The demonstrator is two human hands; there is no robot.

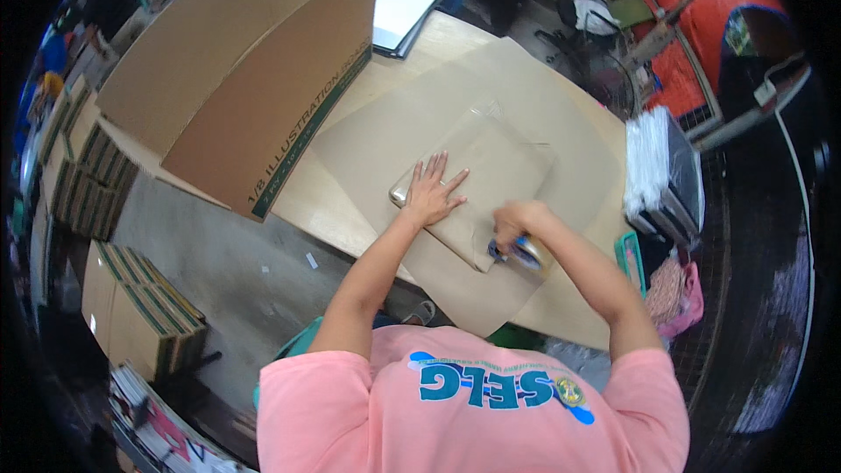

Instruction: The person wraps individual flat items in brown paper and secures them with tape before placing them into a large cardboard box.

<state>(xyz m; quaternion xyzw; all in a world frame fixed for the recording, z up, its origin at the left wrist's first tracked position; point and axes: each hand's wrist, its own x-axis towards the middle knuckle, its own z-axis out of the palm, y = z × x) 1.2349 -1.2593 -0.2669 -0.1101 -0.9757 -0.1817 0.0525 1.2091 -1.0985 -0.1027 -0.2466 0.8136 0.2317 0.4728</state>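
Observation:
A flat package wrapped in brown paper [504,171] lies on a larger sheet of brown paper [578,123] on the table. My left hand [429,194] rests flat on the package's left part, its fingers spread. At the near right corner of the package, my right hand [519,221] is curled around a tape dispenser [528,254] with a roll of clear tape. Motion slightly blurs that hand. Shiny clear tape shows along the package's left end and far edge.
A large open cardboard box [263,96] stands on the table's left side, beside a stack of white boards [403,13]. Plastic-wrapped stacks [661,171] stand at the right edge, near a pink basket [683,298]. Flattened cartons [144,307] are piled at the left.

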